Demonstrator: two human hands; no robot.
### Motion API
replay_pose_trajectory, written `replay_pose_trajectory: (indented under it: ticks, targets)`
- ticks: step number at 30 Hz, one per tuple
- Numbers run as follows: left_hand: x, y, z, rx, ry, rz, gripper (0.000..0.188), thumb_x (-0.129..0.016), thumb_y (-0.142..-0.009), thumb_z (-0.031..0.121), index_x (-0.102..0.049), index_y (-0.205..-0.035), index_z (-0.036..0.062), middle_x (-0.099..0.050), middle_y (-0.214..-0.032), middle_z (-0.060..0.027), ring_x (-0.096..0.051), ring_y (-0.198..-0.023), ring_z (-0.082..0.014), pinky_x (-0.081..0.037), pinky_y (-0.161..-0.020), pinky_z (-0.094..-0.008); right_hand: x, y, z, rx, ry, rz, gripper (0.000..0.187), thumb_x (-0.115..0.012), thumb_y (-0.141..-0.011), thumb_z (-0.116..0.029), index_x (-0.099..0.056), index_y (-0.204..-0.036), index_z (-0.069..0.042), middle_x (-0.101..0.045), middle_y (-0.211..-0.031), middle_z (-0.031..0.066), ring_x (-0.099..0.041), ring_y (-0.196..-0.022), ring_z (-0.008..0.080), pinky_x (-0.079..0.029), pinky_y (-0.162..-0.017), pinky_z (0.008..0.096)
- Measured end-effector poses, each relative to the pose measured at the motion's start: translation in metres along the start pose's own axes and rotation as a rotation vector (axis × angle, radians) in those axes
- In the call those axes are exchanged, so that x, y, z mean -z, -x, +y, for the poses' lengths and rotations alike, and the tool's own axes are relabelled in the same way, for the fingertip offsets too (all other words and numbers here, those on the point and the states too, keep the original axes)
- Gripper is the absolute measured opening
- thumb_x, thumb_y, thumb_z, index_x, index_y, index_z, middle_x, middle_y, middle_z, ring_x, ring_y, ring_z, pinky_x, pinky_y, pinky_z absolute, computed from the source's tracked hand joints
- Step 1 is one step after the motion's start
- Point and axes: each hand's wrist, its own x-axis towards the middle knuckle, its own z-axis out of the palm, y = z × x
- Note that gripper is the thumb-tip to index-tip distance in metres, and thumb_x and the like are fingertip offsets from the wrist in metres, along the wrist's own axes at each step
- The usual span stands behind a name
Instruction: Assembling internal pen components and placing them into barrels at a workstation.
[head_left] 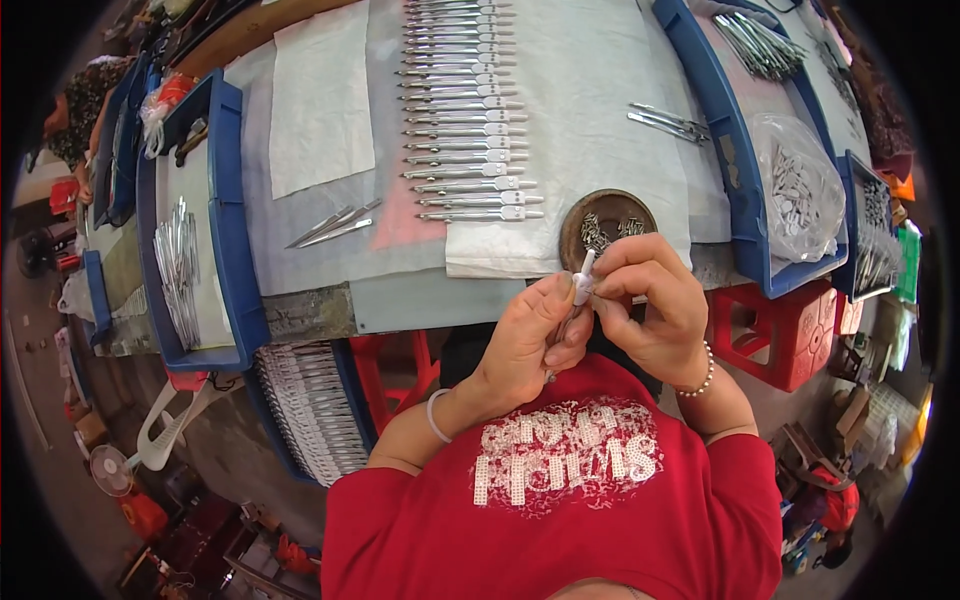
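Observation:
Above my lap, close to the table's front edge, my left hand is wrapped round a drawing compass with a white head. Its metal legs are mostly hidden by the fingers. My right hand is closed in a pinch right beside the white head, and whatever sits between its fingertips is too small to make out. Just beyond the hands stands a round brown dish holding small metal screws. A long row of similar compasses lies side by side on white paper, heads to the right.
A blue tray with metal legs is at left. Several loose legs lie on the table. At right, another blue tray holds metal legs and a plastic bag of white parts. Red stools stand below.

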Motion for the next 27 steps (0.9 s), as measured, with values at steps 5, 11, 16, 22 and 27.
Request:
replay_pose_trajectory:
  ticks: [5,11,16,22,27]
  targets:
    - [-0.003,0.002,0.001,-0.022,-0.054,0.051,0.025,-0.046,-0.096,0.032,-0.048,-0.091,0.0075,-0.046,-0.064,0.0000,-0.032,-0.046,-0.0043,-0.026,-0.040,-0.0174,-0.007,0.001,0.002,0.095,0.112,0.046,0.017,-0.062,-0.069,0.010,-0.056,-0.080,-0.001,-0.057,-0.091,0.0067,-0.055,-0.065,0.0075,-0.046,-0.050,0.0191]
    - [0.004,0.002,-0.002,-0.130,-0.198,-0.054,0.020,-0.045,-0.096,0.027,-0.050,-0.092,0.0072,-0.048,-0.067,-0.0009,-0.033,-0.048,-0.0036,-0.026,-0.041,-0.0163,-0.012,0.011,0.005,-0.320,-0.560,-0.025,0.025,-0.054,-0.079,0.008,-0.049,-0.101,-0.002,-0.052,-0.106,0.0086,-0.049,-0.071,0.0055,-0.045,-0.062,0.0195]
    - [0.001,0.006,-0.007,-0.034,-0.061,-0.070,0.024,-0.047,-0.096,0.023,-0.053,-0.113,0.0067,-0.053,-0.078,-0.0044,-0.038,-0.052,-0.0030,-0.027,-0.040,-0.0154,0.001,0.012,0.000,-0.538,-0.740,-0.215,0.020,-0.052,-0.088,-0.005,-0.050,-0.107,0.000,-0.055,-0.102,0.0075,-0.055,-0.079,0.0055,-0.045,-0.066,0.0192]
    - [0.000,0.006,-0.011,0.021,-0.098,-0.124,0.033,-0.047,-0.096,0.024,-0.049,-0.126,0.0112,-0.047,-0.071,0.0020,-0.034,-0.052,-0.0026,-0.025,-0.041,-0.0154,-0.018,0.031,0.009,-0.375,-0.542,-0.005,0.017,-0.056,-0.089,-0.012,-0.054,-0.100,0.001,-0.056,-0.096,0.0072,-0.054,-0.085,0.0129,-0.044,-0.075,0.0239]
    - [-0.004,0.012,-0.017,0.060,-0.018,-0.026,0.032,-0.045,-0.096,0.027,-0.046,-0.126,0.0139,-0.045,-0.066,0.0018,-0.032,-0.046,-0.0031,-0.026,-0.039,-0.0160,-0.013,0.027,0.011,-0.444,-0.655,-0.134,0.014,-0.055,-0.089,-0.012,-0.053,-0.096,0.000,-0.057,-0.094,0.0052,-0.052,-0.083,0.0085,-0.043,-0.074,0.0217]
